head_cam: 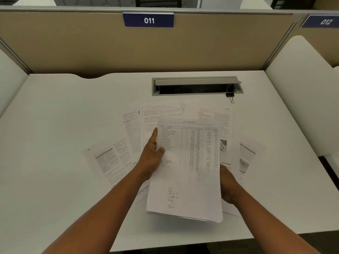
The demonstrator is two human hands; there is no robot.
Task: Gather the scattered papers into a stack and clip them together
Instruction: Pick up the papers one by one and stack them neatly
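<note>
Office: numbered cubicle partition [149,20].

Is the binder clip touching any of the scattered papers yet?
Apart. The head view shows the binder clip lying by the cable tray, with bare desk between it and the nearest scattered papers.

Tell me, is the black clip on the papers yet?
No, the binder clip lies on the desk by the cable slot, apart from the papers.
</note>
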